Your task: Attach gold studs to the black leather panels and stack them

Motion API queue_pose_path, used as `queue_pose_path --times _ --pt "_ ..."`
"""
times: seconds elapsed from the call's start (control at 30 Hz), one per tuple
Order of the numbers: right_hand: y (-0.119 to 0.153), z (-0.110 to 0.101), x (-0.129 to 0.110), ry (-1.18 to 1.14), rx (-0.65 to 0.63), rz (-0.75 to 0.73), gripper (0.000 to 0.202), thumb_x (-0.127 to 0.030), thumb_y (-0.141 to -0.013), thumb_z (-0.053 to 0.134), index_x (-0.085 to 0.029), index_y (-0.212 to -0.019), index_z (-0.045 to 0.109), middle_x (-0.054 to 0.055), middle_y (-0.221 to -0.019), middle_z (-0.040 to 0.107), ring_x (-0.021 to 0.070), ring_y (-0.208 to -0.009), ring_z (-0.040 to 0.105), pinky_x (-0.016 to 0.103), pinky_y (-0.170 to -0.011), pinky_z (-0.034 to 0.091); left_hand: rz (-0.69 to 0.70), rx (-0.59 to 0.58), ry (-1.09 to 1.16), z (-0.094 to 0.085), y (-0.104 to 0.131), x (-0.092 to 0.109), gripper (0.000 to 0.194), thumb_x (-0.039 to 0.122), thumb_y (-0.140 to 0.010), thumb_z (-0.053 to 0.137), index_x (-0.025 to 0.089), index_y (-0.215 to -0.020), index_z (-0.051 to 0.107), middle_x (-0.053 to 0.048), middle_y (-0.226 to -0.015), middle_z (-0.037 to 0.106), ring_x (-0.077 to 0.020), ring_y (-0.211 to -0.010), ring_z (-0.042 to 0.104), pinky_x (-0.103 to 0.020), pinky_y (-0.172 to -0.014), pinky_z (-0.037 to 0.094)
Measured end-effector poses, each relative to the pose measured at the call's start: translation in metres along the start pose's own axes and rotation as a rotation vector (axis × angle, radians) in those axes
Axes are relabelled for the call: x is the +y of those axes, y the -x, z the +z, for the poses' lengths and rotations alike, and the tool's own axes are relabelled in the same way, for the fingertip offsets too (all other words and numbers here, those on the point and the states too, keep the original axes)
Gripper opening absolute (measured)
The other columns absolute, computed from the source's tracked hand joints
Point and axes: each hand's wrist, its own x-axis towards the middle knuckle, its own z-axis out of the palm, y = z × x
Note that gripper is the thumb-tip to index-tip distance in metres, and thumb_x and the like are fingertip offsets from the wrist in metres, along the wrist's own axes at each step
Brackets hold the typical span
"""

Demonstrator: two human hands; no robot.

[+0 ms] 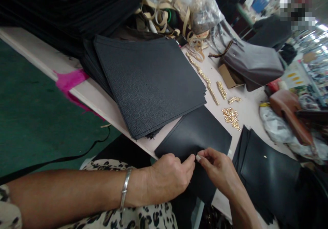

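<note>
Black sheet [205, 126] — under both hands' fingers [190, 162]

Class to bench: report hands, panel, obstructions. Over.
Left hand, right hand: fingertips close together at black panel. Textured stack crowds panel's edge. Gold pieces clear of hands.

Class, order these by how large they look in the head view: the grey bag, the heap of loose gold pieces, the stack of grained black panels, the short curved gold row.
Largest to smallest:
1. stack of grained black panels
2. grey bag
3. heap of loose gold pieces
4. short curved gold row
</note>
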Motion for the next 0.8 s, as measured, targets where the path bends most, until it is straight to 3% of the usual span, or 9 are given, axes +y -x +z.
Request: queue_pose_path --times 0.1,0.27,0.37,0.43,0.53,0.6,0.7,0.8 --pt "-0.008 -0.004 -0.002 0.013 -0.073 0.018 0.019 -0.036 -0.085 0.057 -0.021 -0.081 0.068 0.000 -0.066 0.066 0.0172 -0.061 0.059 0.028 -0.056 0.040 0.017 -0.002 0.014 -0.001 0.000 -0.001 0.038 0.027 -0.097 0.052 0.010 -0.129 0.063 -0.014 -0.136 0.063 -0.0151 -0.066 0.061 -0.032 -0.050 0.040" --pt "-0.015 -0.007 -0.007 0.122 -0.083 -0.050 0.008 -0.024 -0.082 0.058 -0.022 -0.076 0.063 -0.001 -0.062 0.064 0.0149 -0.057 0.057 0.026 -0.053 0.036 0.018 -0.046 0.060 0.000 0.000 -0.003 0.039 0.023 -0.096 0.052 0.009 -0.131 0.061 -0.015 -0.139 0.062 -0.0158 -0.065 0.063 -0.033 -0.050 0.041" --pt "-0.025 -0.015 -0.002 0.100 -0.127 -0.064 0.006 -0.025 -0.079 0.066 -0.022 -0.075 0.064 -0.001 -0.061 0.065 0.0150 -0.056 0.057 0.025 -0.051 0.037 0.019 -0.075 0.075 0.001 0.001 -0.003 0.040 0.023 -0.095 0.053 0.009 -0.132 0.061 -0.016 -0.141 0.060 -0.0166 -0.067 0.064 -0.033 -0.050 0.042" --pt "-0.040 -0.026 0.006 0.005 -0.120 -0.075 0.013 -0.033 -0.077 0.072 -0.021 -0.079 0.067 0.000 -0.065 0.067 0.0160 -0.059 0.061 0.026 -0.054 0.042 0.015 -0.092 0.079 0.001 0.000 -0.004 0.040 0.023 -0.095 0.053 0.010 -0.132 0.061 -0.015 -0.142 0.059 -0.0167 -0.066 0.064 -0.034 -0.049 0.043" --pt "-0.071 -0.047 0.017 -0.011 0.161 -0.139 0.037 -0.043 -0.076 0.075 -0.019 -0.104 0.069 0.006 -0.096 0.072 0.0215 -0.087 0.068 0.033 -0.078 0.051 0.023 -0.124 0.059 -0.002 -0.003 -0.006 0.039 0.024 -0.095 0.052 0.012 -0.131 0.063 -0.013 -0.141 0.060 -0.0168 -0.063 0.066 -0.034 -0.050 0.046" --pt "-0.091 -0.061 0.020 0.045 0.297 -0.160 0.058 -0.045 -0.074 0.078 -0.018 -0.123 0.063 0.012 -0.120 0.066 0.0259 -0.108 0.063 0.040 -0.095 0.046 0.014 -0.143 0.042 -0.003 -0.005 -0.007 0.040 0.023 -0.092 0.056 0.013 -0.130 0.064 -0.012 -0.140 0.061 -0.0168 -0.062 0.067 -0.034 -0.051 0.049" --pt "-0.112 -0.076 0.020 0.018 0.256 -0.126 0.079 -0.047 -0.065 0.085 -0.016 -0.132 0.058 0.014 -0.120 0.065 0.0282 -0.109 0.061 0.041 -0.097 0.044 -0.003 -0.134 0.018 0.000 -0.006 -0.007 0.043 0.016 -0.085 0.060 0.014 -0.128 0.067 -0.010 -0.141 0.060 -0.0162 -0.060 0.068 -0.033 -0.053 0.052" --pt "-0.118 -0.082 0.021 -0.069 0.213 -0.100 0.080 -0.045 -0.055 0.091 -0.018 -0.125 0.064 0.008 -0.103 0.071 0.0255 -0.096 0.064 0.038 -0.088 0.048 0.020 -0.083 0.000 0.005 -0.004 -0.009 0.046 0.010 -0.083 0.056 0.015 -0.126 0.068 -0.010 -0.141 0.060 -0.0165 -0.062 0.069 -0.033 -0.056 0.054"
